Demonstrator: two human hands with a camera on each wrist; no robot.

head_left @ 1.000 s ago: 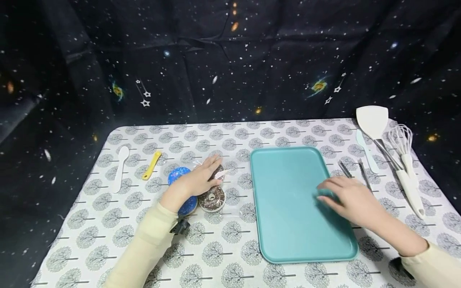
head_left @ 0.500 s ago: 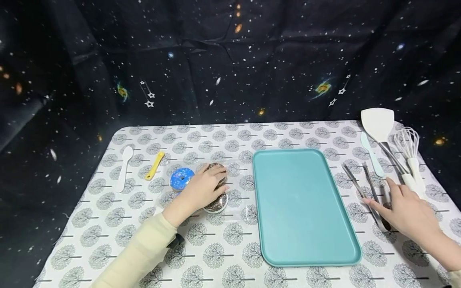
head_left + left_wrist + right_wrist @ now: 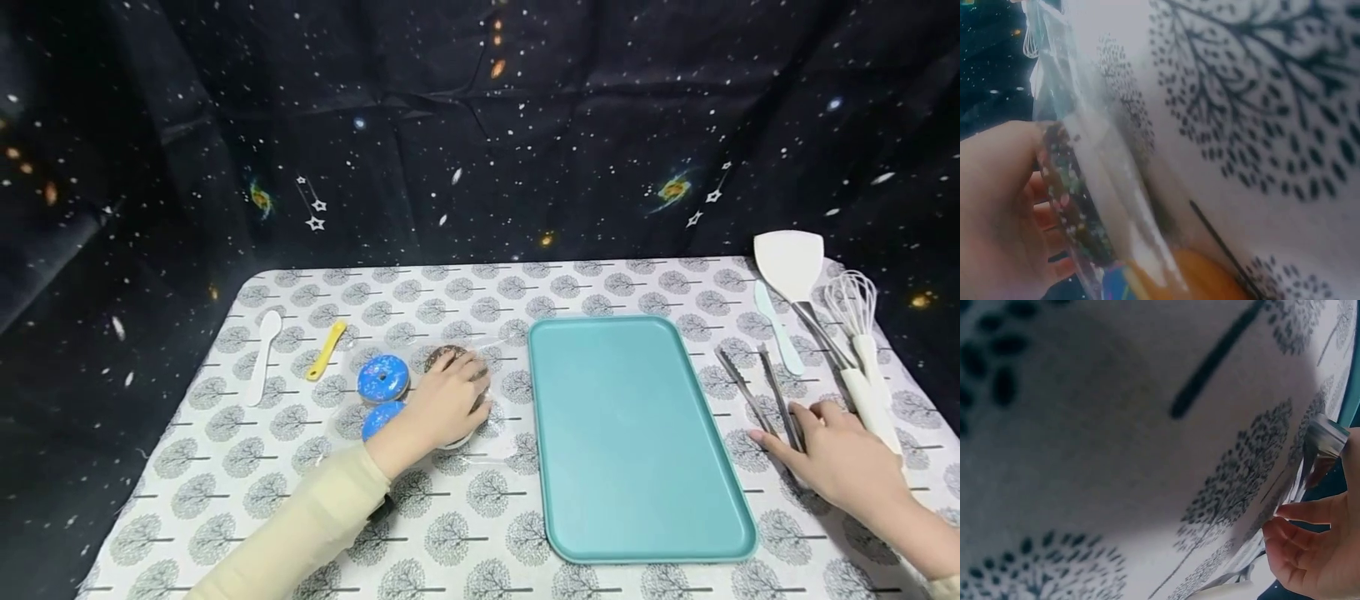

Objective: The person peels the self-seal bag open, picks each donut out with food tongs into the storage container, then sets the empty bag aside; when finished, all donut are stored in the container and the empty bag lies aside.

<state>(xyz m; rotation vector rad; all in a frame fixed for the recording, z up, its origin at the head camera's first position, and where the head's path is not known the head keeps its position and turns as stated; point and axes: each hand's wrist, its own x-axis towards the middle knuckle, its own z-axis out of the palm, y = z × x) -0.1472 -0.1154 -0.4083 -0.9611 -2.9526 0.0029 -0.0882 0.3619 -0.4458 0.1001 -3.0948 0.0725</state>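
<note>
My left hand [image 3: 442, 404] lies over chocolate-coloured doughnuts [image 3: 447, 356] in a clear plastic bag [image 3: 1107, 150], fingers bent over their far side. Thumb and fingers reach around one of them in the left wrist view. Two blue sprinkled doughnuts [image 3: 383, 377] lie to the left, the nearer partly behind my wrist. On the right, my right hand [image 3: 840, 458] grips metal tongs [image 3: 738, 382] near their closed end, thumb on the left side and fingers on the right. The tongs' arms lie spread on the cloth, pointing away from me.
A turquoise tray [image 3: 542, 433] lies between the hands. Beyond the right hand are a pale blue knife [image 3: 778, 329], a white turner [image 3: 789, 262] and a whisk [image 3: 855, 308]. At left lie a white spoon [image 3: 264, 358] and a yellow-handled utensil [image 3: 326, 350].
My right hand has moved right from over the tray to the tongs. My left hand has stayed at the doughnuts, its fingers now bent further over them.
</note>
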